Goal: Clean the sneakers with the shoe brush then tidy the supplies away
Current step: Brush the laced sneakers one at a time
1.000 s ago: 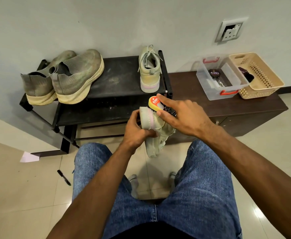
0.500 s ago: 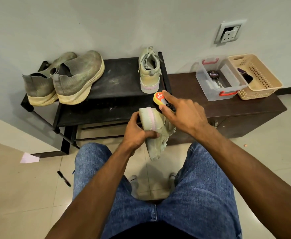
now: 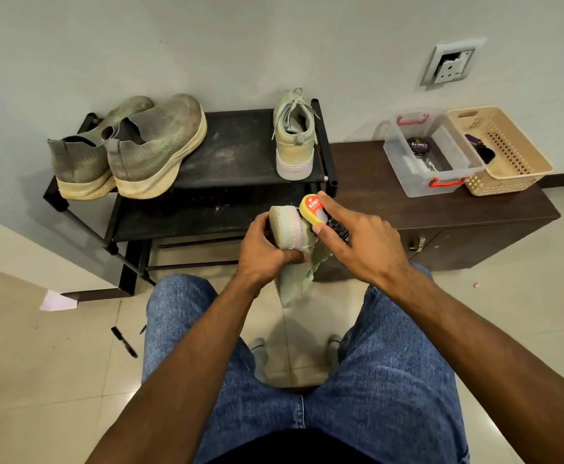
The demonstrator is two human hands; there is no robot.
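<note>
- I see my left hand point(image 3: 263, 252) gripping a pale green sneaker point(image 3: 295, 249) by its heel end, sole turned up and away from me, held above my knees.
- My right hand point(image 3: 357, 239) holds the shoe brush point(image 3: 314, 209), fingers curled along its yellow and orange handle, bristles against the side of the sneaker near the sole edge.
- Compared with a second ago, the brush sits a little farther up toward the heel, and the sneaker is tipped slightly differently; I judge this is one stroke in a scrubbing run, so cleaning is under way and not finished.
- The matching sneaker point(image 3: 294, 142) stands on the top of the black shoe rack point(image 3: 237, 152), heel toward me.
- A dusty grey-green pair of knit shoes point(image 3: 130, 149) sits at the rack's left end, apparently waiting.
- To the right, a dark wooden bench point(image 3: 367, 195) carries a clear storage box point(image 3: 431, 155) holding a polish tin point(image 3: 417, 145), with a beige basket point(image 3: 508, 155) touching its right side; I judge the supplies belong here afterwards.
- A black marker point(image 3: 124, 341) lies on the tiled floor.
</note>
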